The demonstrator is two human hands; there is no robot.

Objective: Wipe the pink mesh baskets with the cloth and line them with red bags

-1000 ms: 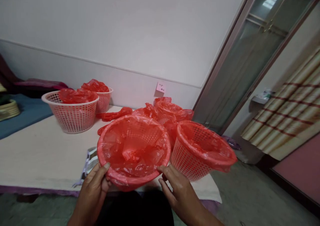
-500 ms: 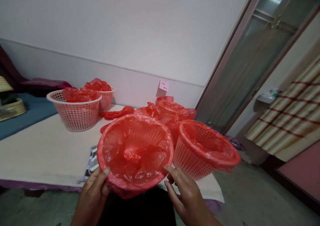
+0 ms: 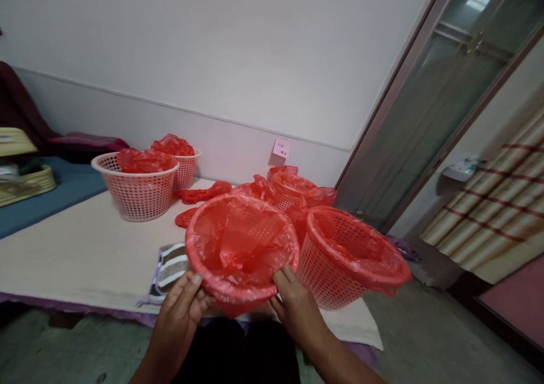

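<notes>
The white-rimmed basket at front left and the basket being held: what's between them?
In the head view, crumpled red plastic lies on the pale cloth between the white-rimmed basket and the held basket.

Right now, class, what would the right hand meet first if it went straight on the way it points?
The nearest red-lined basket, at its rim: the right hand seems to grip it there.

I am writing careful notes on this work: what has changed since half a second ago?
The front red-lined basket has moved slightly forward, uncovering more of the striped cloth. The right hand now hooks its fingers over the basket's edge; the left hand has its thumb drawn back to the outer side, and whether it touches is unclear. The pale basket and pink note stayed in place.
</notes>
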